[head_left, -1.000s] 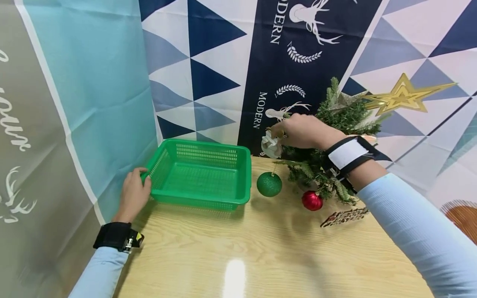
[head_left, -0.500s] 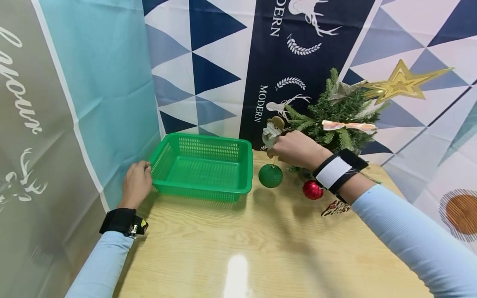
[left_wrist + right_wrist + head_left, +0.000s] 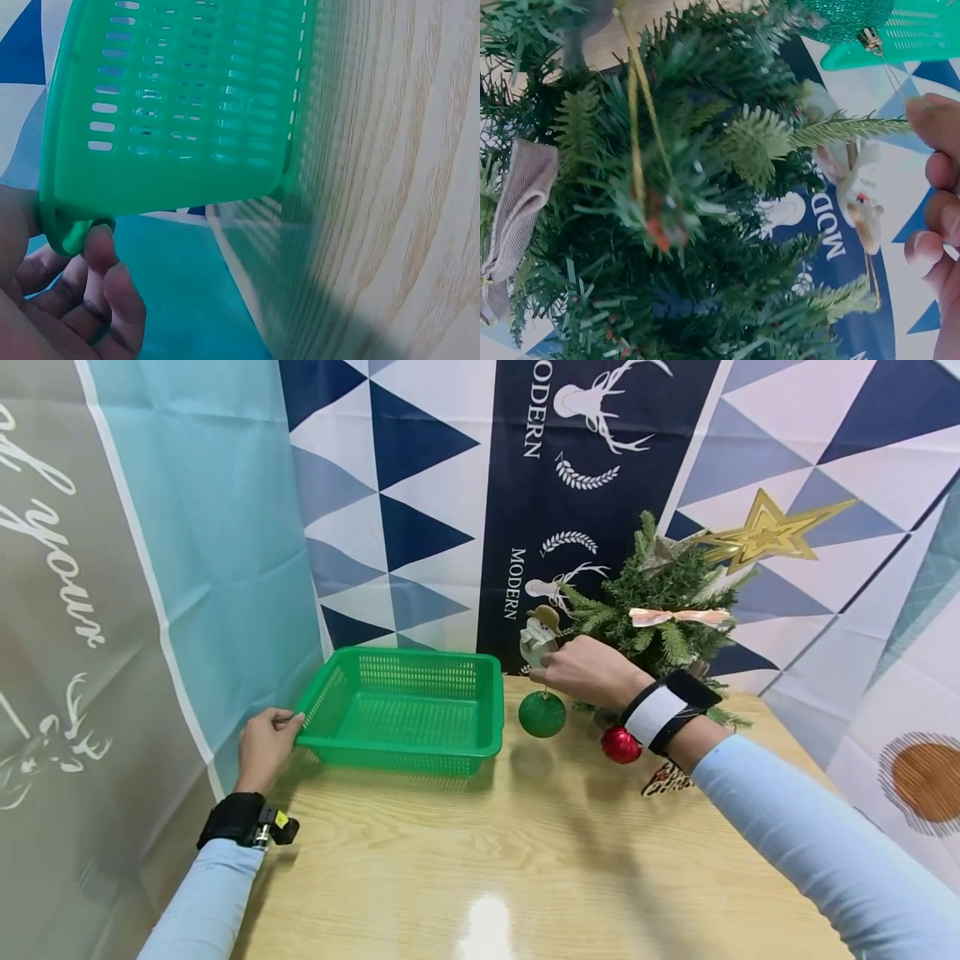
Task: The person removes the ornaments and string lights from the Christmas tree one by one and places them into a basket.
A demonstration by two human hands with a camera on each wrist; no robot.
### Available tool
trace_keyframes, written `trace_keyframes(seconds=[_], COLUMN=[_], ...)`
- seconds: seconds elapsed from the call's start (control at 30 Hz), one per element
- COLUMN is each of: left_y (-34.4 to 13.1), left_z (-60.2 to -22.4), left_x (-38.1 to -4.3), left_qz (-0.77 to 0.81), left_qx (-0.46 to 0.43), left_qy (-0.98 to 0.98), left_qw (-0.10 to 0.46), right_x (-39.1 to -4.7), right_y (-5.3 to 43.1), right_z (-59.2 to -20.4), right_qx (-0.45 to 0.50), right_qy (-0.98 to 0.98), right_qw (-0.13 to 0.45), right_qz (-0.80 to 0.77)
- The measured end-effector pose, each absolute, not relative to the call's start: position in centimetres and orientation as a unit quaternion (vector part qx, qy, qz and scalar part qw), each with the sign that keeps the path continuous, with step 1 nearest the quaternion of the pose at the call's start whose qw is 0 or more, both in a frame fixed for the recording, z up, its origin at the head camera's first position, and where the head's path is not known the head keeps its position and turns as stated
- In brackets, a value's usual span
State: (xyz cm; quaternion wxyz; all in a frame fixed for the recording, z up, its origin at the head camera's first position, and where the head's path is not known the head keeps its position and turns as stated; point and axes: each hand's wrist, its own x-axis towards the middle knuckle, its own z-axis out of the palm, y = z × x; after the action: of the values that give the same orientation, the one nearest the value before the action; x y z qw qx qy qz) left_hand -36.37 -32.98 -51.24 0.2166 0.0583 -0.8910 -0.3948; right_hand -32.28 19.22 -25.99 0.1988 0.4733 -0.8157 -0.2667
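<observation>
My left hand point(image 3: 262, 747) grips the near-left corner of the green plastic basket point(image 3: 399, 750). In the left wrist view, its thumb and curled fingers point(image 3: 101, 247) hold the rim. My right hand point(image 3: 588, 668) is at the left side of the small Christmas tree point(image 3: 660, 589). Its fingertips pinch the thin loop point(image 3: 891, 75) of a glittery green bauble point(image 3: 542, 714), right at a branch tip point(image 3: 832, 133). The bauble hangs just below the hand, beside the basket. A pale hatted figure ornament point(image 3: 536, 639) hangs behind the fingers. Nothing lies inside the basket.
The tree carries a gold star point(image 3: 772, 533), a pink-and-white bow point(image 3: 678, 617) and a red bauble point(image 3: 621, 745). A lettered Christmas sign point(image 3: 667, 779) is partly hidden by the right wrist. Patterned cloth point(image 3: 427, 527) stands behind the wooden table point(image 3: 420, 852).
My right hand has come down from beside the figure ornament to the green bauble's loop, uncovering the bow. My left hand keeps its hold on the basket corner.
</observation>
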Motion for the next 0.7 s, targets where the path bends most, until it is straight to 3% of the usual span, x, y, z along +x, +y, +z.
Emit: trace_keyframes(seconds=[0.33,0.7], left_y=[-33.5,-34.2], left_z=[-52.0,-51.5], left_x=[-36.6,-35.9], left_qz=[-0.392,-0.386], left_qx=[0.051,0.041], left_qy=[-0.896,-0.899], left_qw=[0.203,0.205], right_x=[-33.1,-33.0], right_y=[19.4,19.3], right_z=[-27.2,-26.9], right_qx=[0.484,0.486], right_qy=[-0.794,-0.793], right_qw=[0.232,0.218], right_qz=[-0.287,-0.295])
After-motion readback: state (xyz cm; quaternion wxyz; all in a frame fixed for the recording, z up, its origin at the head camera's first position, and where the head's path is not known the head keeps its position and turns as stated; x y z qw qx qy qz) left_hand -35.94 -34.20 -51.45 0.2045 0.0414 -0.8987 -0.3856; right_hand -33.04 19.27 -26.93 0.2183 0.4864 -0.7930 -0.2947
